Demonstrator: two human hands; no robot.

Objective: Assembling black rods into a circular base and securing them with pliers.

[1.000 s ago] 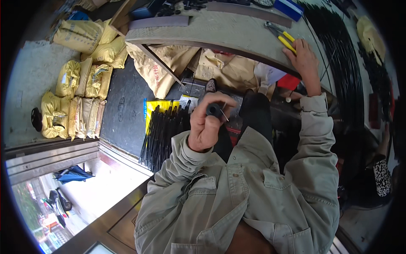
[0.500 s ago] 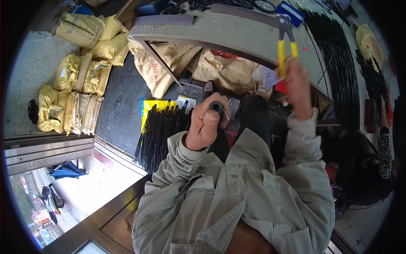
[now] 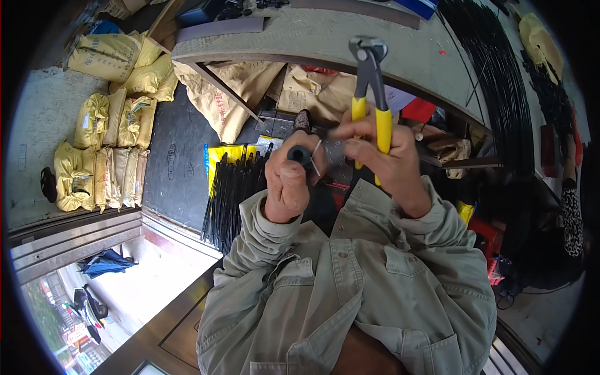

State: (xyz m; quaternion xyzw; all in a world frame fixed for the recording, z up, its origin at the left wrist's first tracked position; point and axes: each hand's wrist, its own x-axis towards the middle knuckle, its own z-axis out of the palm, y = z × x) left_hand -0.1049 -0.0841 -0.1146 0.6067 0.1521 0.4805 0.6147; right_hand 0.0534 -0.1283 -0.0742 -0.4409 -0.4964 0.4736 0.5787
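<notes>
The left hand (image 3: 289, 181) is wrapping its fingers around a small black tube (image 3: 300, 154) in front of the chest. The right hand (image 3: 381, 156) is squeezing yellow-handled pliers (image 3: 370, 94), which are pointing up, just beside the tube.

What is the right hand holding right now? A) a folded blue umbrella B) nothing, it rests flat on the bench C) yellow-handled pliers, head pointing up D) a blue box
C: the right hand grips the yellow-handled pliers by the handles, with the metal head pointing up over the bench, while the left hand holds a small black round part close beside it.
</notes>
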